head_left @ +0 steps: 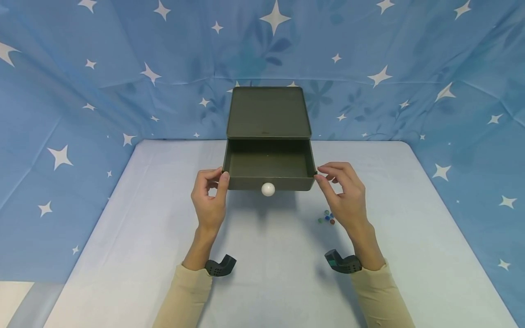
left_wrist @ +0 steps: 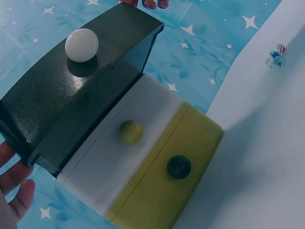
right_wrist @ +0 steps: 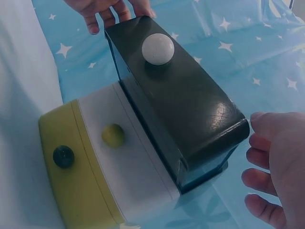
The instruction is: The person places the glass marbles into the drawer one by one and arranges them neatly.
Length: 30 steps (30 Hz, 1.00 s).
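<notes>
A small drawer cabinet (head_left: 268,111) with a dark green top stands at the back of the table. Its dark green top drawer (head_left: 247,183), fitted with a round white knob (head_left: 268,189), is pulled out and looks bare inside. My left hand (head_left: 210,202) holds the drawer's front left corner with thumb and index finger. At the front right corner, the thumb and index finger of my right hand (head_left: 347,196) hold the drawer in the same way. Below it, the wrist views show a white drawer (left_wrist: 102,160) and a yellow drawer (right_wrist: 76,191), both pushed in.
Several small glass marbles (head_left: 327,218) lie together on the white tabletop (head_left: 262,269), just left of my right wrist. A blue cloth with white stars (head_left: 180,100) hangs behind the table and along its sides.
</notes>
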{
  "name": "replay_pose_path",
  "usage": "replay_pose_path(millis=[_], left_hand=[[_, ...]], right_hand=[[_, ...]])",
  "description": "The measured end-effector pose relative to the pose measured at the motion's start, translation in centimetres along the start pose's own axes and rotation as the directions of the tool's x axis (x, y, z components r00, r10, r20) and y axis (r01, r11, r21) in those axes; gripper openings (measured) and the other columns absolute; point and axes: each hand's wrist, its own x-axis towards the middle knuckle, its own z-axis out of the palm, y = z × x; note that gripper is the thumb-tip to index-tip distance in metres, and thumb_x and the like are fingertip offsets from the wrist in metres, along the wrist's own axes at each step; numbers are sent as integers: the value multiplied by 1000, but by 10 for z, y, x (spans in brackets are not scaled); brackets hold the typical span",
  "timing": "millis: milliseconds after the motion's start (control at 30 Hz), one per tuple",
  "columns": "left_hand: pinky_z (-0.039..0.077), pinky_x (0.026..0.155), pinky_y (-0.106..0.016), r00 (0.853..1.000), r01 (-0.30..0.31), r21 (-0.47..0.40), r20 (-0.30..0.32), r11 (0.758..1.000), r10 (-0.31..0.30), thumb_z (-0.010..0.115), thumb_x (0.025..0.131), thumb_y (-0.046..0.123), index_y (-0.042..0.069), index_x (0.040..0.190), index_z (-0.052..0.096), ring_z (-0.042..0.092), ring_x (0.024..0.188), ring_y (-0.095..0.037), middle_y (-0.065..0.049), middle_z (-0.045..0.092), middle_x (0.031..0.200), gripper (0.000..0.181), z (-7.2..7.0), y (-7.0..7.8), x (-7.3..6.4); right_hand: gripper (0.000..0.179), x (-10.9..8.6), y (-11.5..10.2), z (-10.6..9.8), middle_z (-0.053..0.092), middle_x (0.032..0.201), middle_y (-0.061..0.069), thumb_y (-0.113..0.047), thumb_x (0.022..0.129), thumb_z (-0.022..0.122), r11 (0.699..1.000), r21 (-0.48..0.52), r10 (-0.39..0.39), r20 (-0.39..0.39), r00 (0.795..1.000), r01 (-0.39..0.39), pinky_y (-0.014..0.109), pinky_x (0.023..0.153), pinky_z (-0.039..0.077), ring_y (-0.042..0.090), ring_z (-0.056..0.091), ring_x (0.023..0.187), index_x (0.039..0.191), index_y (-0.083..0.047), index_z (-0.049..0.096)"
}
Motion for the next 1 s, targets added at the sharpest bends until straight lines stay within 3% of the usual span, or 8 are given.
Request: replay_pose_path(millis=[100,267,467,667,1000], left_hand=[[45,72,-18,1000,0,5,0,1000,0,62,87,-12,-17,103,60,58,88,1,-29,60,93,17,0,3,0],[46,73,-19,1000,6,8,0,1000,-6,64,88,-9,-11,106,63,59,89,-2,-23,62,95,18,-2,-15,-3],[45,72,-19,1000,4,9,1,1000,-4,61,87,-12,-17,103,60,58,88,2,-29,59,93,17,0,3,0],[45,73,-20,1000,16,13,4,1000,-16,65,89,-7,-11,106,63,60,89,-2,-23,63,96,18,-2,-19,-4],[47,73,-20,1000,5,6,3,1000,-5,67,89,-4,-7,107,65,61,89,-5,-19,64,96,18,-3,-22,-5]], right_hand=[[25,0,1,-1,68,105,17,6,81,77,1000,-6,6,2,1000,-6,21,78,48,25,61,84,105,3,73],[24,-1,2,-2,69,105,17,6,82,76,1000,-13,17,2,1000,-17,20,79,47,25,61,84,106,3,73],[23,-1,2,-4,69,105,16,4,83,76,999,-32,31,3,1000,-31,20,78,47,24,60,85,105,2,73],[22,-1,3,-5,69,105,16,4,83,75,999,-34,34,6,999,-34,21,78,47,24,60,85,105,2,73],[22,0,4,-6,69,103,15,4,83,74,1000,-24,21,16,1000,-20,22,77,47,23,60,83,105,1,73]])
